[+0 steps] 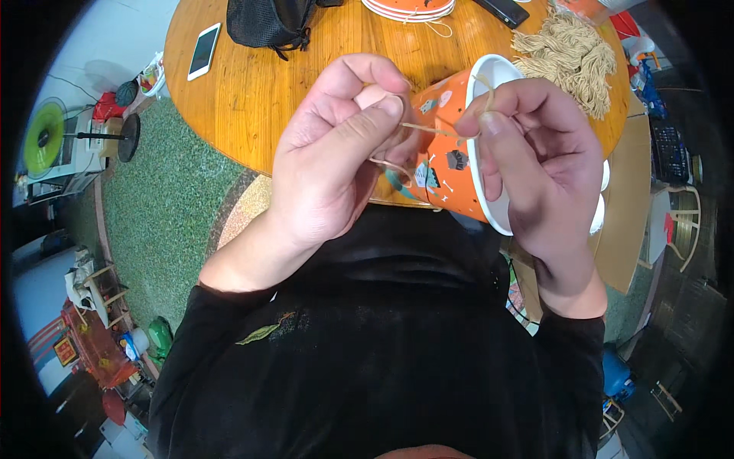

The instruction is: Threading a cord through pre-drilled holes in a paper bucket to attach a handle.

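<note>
Orange patterned paper cup on its side above the lap, tan string across it

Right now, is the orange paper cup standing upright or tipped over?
Tipped on its side. The orange paper cup lies between the left hand and right hand, its white rim facing right, above the wooden table.

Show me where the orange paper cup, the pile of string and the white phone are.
orange paper cup [451, 164]: head view, on its printed side wall.
pile of string [573, 53]: head view, middle of the tan bundle.
white phone [203, 50]: head view, centre of its screen.
</note>
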`<action>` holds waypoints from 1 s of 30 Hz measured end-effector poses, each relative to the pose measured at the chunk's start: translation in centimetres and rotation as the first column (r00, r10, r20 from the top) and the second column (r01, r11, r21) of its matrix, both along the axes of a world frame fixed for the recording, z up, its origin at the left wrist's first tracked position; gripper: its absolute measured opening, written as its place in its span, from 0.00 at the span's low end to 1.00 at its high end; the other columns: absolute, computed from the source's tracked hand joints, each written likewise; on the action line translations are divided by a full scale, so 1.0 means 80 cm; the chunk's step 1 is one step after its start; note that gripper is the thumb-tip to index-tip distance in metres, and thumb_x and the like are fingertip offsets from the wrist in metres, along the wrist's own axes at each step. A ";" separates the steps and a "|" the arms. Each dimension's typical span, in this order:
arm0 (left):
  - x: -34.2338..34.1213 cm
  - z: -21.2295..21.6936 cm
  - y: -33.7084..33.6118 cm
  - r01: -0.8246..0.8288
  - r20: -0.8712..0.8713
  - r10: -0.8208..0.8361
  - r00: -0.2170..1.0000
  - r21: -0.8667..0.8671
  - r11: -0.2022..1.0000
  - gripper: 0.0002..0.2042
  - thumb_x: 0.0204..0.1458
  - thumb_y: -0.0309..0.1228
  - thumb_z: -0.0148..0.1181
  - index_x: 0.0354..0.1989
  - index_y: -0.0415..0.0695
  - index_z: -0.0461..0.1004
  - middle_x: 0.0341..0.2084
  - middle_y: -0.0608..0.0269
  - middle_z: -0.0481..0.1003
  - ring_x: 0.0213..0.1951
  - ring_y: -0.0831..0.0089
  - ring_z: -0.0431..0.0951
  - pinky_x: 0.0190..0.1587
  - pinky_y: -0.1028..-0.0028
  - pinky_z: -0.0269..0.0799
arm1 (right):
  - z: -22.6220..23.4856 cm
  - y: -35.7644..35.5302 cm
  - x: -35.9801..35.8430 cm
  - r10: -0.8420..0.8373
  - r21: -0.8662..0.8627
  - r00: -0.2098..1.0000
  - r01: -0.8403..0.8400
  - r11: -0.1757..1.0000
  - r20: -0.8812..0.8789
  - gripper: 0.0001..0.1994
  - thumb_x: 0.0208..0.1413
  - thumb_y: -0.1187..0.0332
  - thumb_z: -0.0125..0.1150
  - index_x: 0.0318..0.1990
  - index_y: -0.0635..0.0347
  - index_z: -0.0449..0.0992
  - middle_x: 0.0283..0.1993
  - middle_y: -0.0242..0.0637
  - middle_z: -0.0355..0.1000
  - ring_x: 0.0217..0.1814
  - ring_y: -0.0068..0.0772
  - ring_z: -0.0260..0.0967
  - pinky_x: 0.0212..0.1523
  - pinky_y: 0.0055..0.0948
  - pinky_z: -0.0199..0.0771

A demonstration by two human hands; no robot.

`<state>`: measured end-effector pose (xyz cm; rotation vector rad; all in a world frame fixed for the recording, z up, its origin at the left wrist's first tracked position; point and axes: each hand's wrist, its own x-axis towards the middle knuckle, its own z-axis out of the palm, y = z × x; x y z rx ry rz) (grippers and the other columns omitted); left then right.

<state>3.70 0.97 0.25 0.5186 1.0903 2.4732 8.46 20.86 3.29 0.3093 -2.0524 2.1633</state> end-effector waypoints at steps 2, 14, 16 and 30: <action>-0.001 -0.002 0.000 -0.023 -0.030 0.023 0.999 0.008 1.000 0.05 0.72 0.26 0.51 0.52 0.43 0.70 0.24 0.73 0.60 0.27 0.78 0.57 0.36 0.72 0.62 | -0.002 -0.001 -0.001 0.002 0.030 1.000 -0.002 1.000 -0.014 0.02 0.70 0.76 0.60 0.46 0.65 0.75 0.41 0.39 0.81 0.26 0.12 0.65 0.31 0.16 0.65; 0.011 0.020 -0.009 -0.376 -0.505 0.213 0.837 -0.247 0.893 0.09 0.72 0.24 0.53 0.57 0.40 0.65 0.30 0.64 0.68 0.27 0.78 0.64 0.30 0.77 0.59 | 0.037 -0.012 0.012 0.065 -0.056 0.901 -0.046 0.997 0.429 0.04 0.66 0.75 0.63 0.44 0.65 0.79 0.34 0.33 0.79 0.26 0.17 0.71 0.28 0.17 0.69; 0.005 0.023 -0.016 -0.403 -0.707 0.144 0.692 -0.213 0.890 0.10 0.71 0.23 0.55 0.56 0.38 0.65 0.29 0.65 0.68 0.28 0.77 0.66 0.31 0.76 0.61 | 0.041 -0.014 0.012 0.074 -0.061 0.880 -0.052 0.997 0.469 0.05 0.66 0.74 0.63 0.44 0.65 0.79 0.34 0.33 0.79 0.27 0.17 0.72 0.29 0.18 0.70; -0.050 0.034 -0.029 -0.462 -0.876 -0.330 0.351 -0.468 0.753 0.11 0.69 0.16 0.57 0.57 0.33 0.69 0.49 0.54 0.77 0.44 0.74 0.80 0.50 0.78 0.77 | 0.046 -0.003 -0.008 0.339 -0.107 0.706 -0.352 0.930 0.622 0.07 0.60 0.71 0.68 0.40 0.67 0.82 0.33 0.35 0.80 0.30 0.25 0.79 0.36 0.22 0.80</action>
